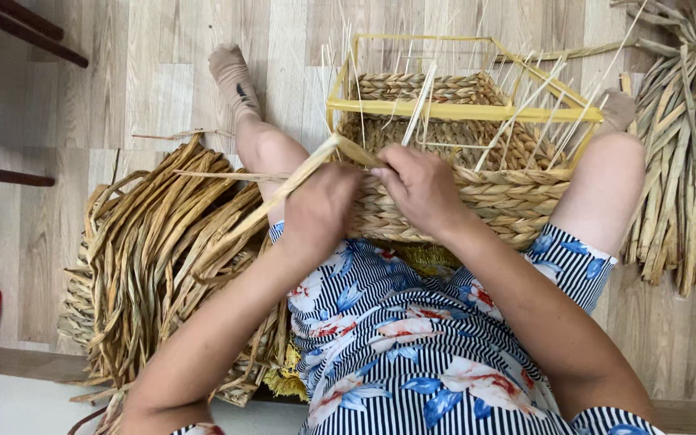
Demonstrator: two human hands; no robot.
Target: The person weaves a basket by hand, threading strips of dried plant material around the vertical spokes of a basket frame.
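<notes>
Striped floral dress (412, 354), beige socks (234, 71), bare forearms

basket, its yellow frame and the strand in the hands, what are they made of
Basket: braided dried plant fibre, probably seagrass or rush; matte tan plaits.
Yellow frame: smooth, evenly coloured straight bars, possibly plastic or painted metal.
Strand: the same dried leaf, flat and pale, pinched by left hand and right hand.

The hands (372, 197) hide part of the woven basket's (477, 201) near wall.

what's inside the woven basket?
Inside the basket a yellow frame stands out of the top, with thin pale stakes sticking up along the woven wall. The bottom is hidden by the wall and both hands.
</notes>
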